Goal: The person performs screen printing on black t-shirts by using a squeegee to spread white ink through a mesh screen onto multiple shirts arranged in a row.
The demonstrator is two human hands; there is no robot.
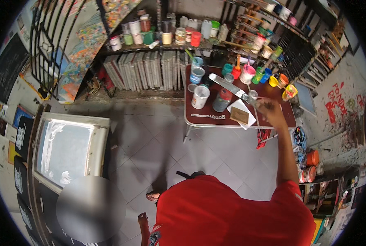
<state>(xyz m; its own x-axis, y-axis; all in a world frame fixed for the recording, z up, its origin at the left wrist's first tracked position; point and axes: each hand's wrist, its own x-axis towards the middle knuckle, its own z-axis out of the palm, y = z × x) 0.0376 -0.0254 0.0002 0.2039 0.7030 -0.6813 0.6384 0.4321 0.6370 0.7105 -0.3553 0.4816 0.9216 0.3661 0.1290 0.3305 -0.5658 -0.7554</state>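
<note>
My right hand [270, 111] reaches over the right part of a dark red table [244, 119]. Its fingers are closed around the near end of a long, flat, pale tool [228, 85] smeared with paint, which slants up to the left. Below the tool are a brown block [239, 115] on white paper and a dark grey jar with a reddish top [222, 101]. A small pale jar [252, 95] is close to my fingers. Low beside my red shirt hangs my left hand [142, 218], its fingers loosely apart and nothing visible in them.
Paint pots, including a white tub [200, 96] and a pink one [247, 74], crowd the table. Behind it, a shelf [146, 47] carries bottles above stacked frames [144, 69]. A framed screen [66, 145] stands at left; a round grey blur [90, 209] covers part there.
</note>
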